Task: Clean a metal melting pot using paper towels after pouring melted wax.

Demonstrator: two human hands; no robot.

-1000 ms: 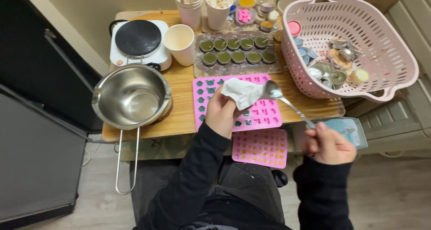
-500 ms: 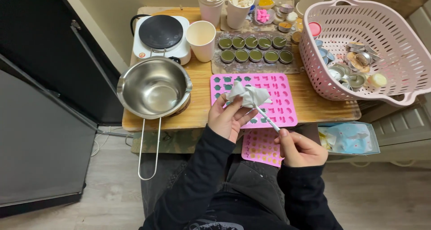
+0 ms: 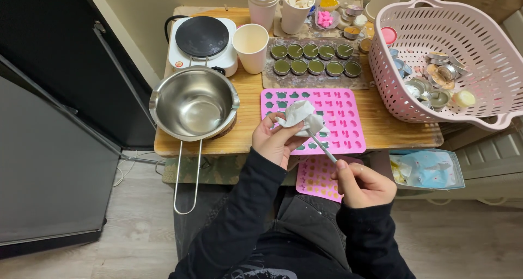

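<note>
Near the middle of the frame, my left hand [image 3: 275, 143] squeezes a white tissue [image 3: 298, 116] around the spoon [image 3: 321, 145] end. My right hand [image 3: 362, 183], lower down, pinches the handle, above the pink mold [image 3: 343, 113].

Crumpled white paper tissue [image 3: 298, 117], soft and matt, wrapped round the bowl of a thin, shiny metal spoon [image 3: 322, 146]. Polished steel saucepan [image 3: 194, 104], glossy, mirror-bright inside. Smooth, matt pink silicone mould [image 3: 332, 115], another like it [image 3: 318, 176] lower down. Warm wooden desk [image 3: 248, 132], grain showing, dull sheen. Pink plastic basket [image 3: 479, 34], perforated, lightly glossy. Small metal tins [image 3: 313, 58] filled with matt green wax. White hot plate [image 3: 202, 42], black matt top. Cream paper cup [image 3: 251, 47], matt.
</note>
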